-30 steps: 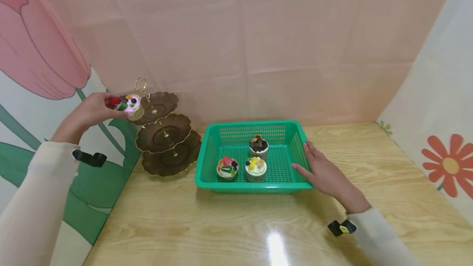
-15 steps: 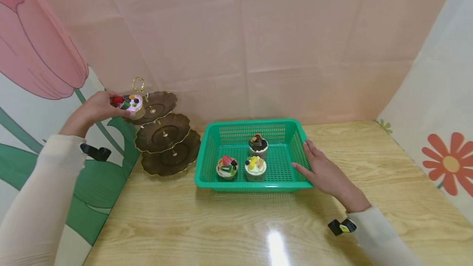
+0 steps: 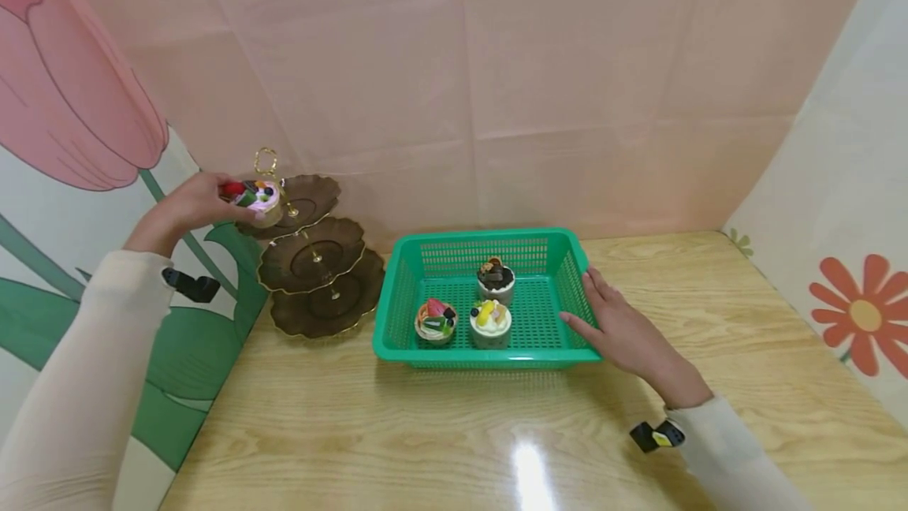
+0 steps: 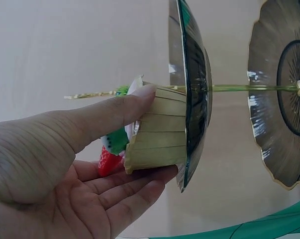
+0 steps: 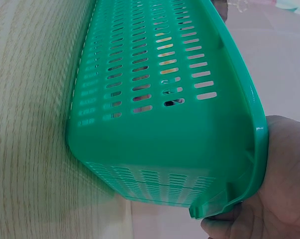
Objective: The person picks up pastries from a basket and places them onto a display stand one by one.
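A fake cupcake (image 3: 264, 202) with pink cream and fruit on top is pinched between the thumb and fingers of my left hand (image 3: 195, 207). It is upright over the top plate of a brown three-tier stand (image 3: 318, 255). In the left wrist view the pleated wrapper (image 4: 157, 132) meets the plate (image 4: 195, 99); whether it bears weight, I cannot tell. My right hand (image 3: 631, 337) grips the right rim of a green basket (image 3: 489, 356), thumb inside and fingers outside. Inside sit a chocolate cupcake (image 3: 496, 282), a lemon-topped one (image 3: 491, 326) and a strawberry-topped one (image 3: 436, 323).
A gold ring handle (image 3: 266, 162) rises from the stand's top, close to my left fingers. The stand and basket stand side by side on a wooden table (image 3: 426, 432). A pink backdrop (image 3: 567, 85) hangs behind, with flower-printed sheets at both sides.
My left hand has moved slightly right with the cupcake, further over the top plate. The right hand and the basket have stayed in place.
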Tool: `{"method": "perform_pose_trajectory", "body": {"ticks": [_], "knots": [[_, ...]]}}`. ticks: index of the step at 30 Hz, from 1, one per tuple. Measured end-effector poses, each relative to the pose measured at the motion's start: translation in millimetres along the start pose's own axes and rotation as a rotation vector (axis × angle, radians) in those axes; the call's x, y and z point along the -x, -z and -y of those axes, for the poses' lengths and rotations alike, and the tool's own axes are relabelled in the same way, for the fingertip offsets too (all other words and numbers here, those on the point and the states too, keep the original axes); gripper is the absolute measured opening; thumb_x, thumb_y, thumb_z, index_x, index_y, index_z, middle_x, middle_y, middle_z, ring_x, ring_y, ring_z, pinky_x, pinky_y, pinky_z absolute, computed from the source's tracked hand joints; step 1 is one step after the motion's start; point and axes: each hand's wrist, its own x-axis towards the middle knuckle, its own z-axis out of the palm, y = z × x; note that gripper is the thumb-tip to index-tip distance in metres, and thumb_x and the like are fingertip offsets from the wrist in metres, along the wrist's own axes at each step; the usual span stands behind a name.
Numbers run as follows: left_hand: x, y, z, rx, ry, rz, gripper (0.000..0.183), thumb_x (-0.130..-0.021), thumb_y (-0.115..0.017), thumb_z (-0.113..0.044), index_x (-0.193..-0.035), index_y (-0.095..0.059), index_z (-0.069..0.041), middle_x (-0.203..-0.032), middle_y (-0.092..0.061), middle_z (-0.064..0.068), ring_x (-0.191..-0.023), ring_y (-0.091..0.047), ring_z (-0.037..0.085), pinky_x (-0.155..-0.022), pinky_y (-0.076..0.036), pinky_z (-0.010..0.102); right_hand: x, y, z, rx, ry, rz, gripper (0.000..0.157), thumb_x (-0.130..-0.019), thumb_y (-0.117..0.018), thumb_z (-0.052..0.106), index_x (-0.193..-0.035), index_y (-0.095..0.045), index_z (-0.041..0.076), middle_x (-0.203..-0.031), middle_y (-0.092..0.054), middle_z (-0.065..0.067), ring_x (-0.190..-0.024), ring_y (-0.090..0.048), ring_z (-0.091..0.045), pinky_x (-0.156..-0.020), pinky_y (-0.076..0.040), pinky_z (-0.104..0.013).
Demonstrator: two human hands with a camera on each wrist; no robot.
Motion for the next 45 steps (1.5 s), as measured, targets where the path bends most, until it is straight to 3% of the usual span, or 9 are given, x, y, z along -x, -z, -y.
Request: {"method": "perform_pose_trajectory", "body": {"ticks": [5,10,15,18,23,31,35,39,45], "knots": [[-2.1,-0.6,5.2,0.039,-0.01,0.012,0.067,-0.093,-0.076,-0.034,-0.133,-0.048,0.013,-0.112,-0.053,0.022,-0.095,-0.045,0.031,-0.075,-0.043,0.04,-0.1,0.0,0.0,0.001,0.004,0.002,0.09,-0.105,-0.046,0.055,-0.156,-0.014,-0.012,-0.164,-0.007,-0.031,-0.144,-0.021,-0.056,-0.111,-0.028,-0.067],[-2.1,-2.3,11.7,0.113,-0.002,0.039,0.078,-0.096,-0.072,-0.034,-0.146,-0.035,0.014,-0.133,-0.047,0.03,-0.112,-0.045,0.035,-0.093,-0.044,0.048,0.4,0.1,-0.5,0.007,0.008,-0.002,0.09,-0.105,-0.046,0.054,-0.156,-0.015,-0.012,-0.164,-0.008,-0.032,-0.144,-0.021,-0.056,-0.11,-0.029,-0.066],[-1.0,-6.1,16.2,0.197,0.014,0.053,0.085,-0.099,-0.068,-0.034,-0.154,-0.022,0.012,-0.149,-0.037,0.034,-0.132,-0.038,0.04,-0.109,-0.035,0.055,1.6,0.8,-0.6,0.006,0.008,0.001,0.089,-0.105,-0.046,0.054,-0.156,-0.015,-0.012,-0.164,-0.008,-0.032,-0.144,-0.022,-0.057,-0.11,-0.03,-0.067],[-1.5,-8.5,17.9,0.24,0.011,0.044,0.086,-0.1,-0.067,-0.032,-0.157,-0.018,0.009,-0.153,-0.035,0.034,-0.136,-0.036,0.037,-0.107,-0.04,0.039,2.1,1.0,-1.1,0.005,0.008,0.001,0.089,-0.105,-0.046,0.054,-0.156,-0.015,-0.012,-0.164,-0.008,-0.032,-0.144,-0.022,-0.057,-0.11,-0.029,-0.067],[-3.2,-10.7,18.9,0.263,-0.008,0.007,0.084,-0.099,-0.069,-0.03,-0.158,-0.021,0.007,-0.15,-0.042,0.032,-0.127,-0.045,0.025,-0.08,-0.041,0.007,1.2,0.9,-2.8,0.009,0.002,-0.005,0.088,-0.105,-0.046,0.054,-0.156,-0.014,-0.011,-0.164,-0.007,-0.031,-0.145,-0.021,-0.056,-0.11,-0.029,-0.067],[0.4,-8.4,18.3,0.23,0.007,0.016,0.087,-0.097,-0.071,-0.035,-0.156,-0.024,0.008,-0.148,-0.043,0.032,-0.114,-0.049,0.014,-0.077,-0.042,0.007,1.8,-0.6,-0.9,0.002,0.002,0.001,0.089,-0.105,-0.046,0.054,-0.157,-0.014,-0.011,-0.164,-0.008,-0.031,-0.144,-0.021,-0.057,-0.109,-0.03,-0.067],[0.8,-8.0,19.3,0.248,0.014,0.044,0.088,-0.098,-0.069,-0.034,-0.158,-0.019,0.007,-0.152,-0.037,0.033,-0.131,-0.045,0.028,-0.1,-0.045,0.026,2.6,-0.3,0.7,0.0,0.005,0.004,0.089,-0.105,-0.045,0.054,-0.156,-0.014,-0.011,-0.164,-0.007,-0.031,-0.144,-0.021,-0.057,-0.11,-0.029,-0.067],[1.0,-7.5,20.1,0.279,0.004,0.05,0.089,-0.098,-0.069,-0.03,-0.159,-0.016,0.005,-0.156,-0.031,0.034,-0.145,-0.029,0.043,-0.115,-0.03,0.056,2.3,0.7,1.0,0.001,0.006,0.004,0.088,-0.106,-0.045,0.053,-0.157,-0.013,-0.011,-0.164,-0.007,-0.031,-0.144,-0.021,-0.057,-0.11,-0.029,-0.067],[2.0,-8.4,21.5,0.295,0.002,0.043,0.091,-0.098,-0.069,-0.032,-0.16,-0.012,0.004,-0.156,-0.03,0.034,-0.145,-0.03,0.044,-0.115,-0.029,0.058,1.7,1.8,1.2,0.003,0.003,0.008,0.088,-0.106,-0.047,0.052,-0.157,-0.013,-0.011,-0.164,-0.006,-0.03,-0.145,-0.02,-0.057,-0.109,-0.029,-0.067]]}}
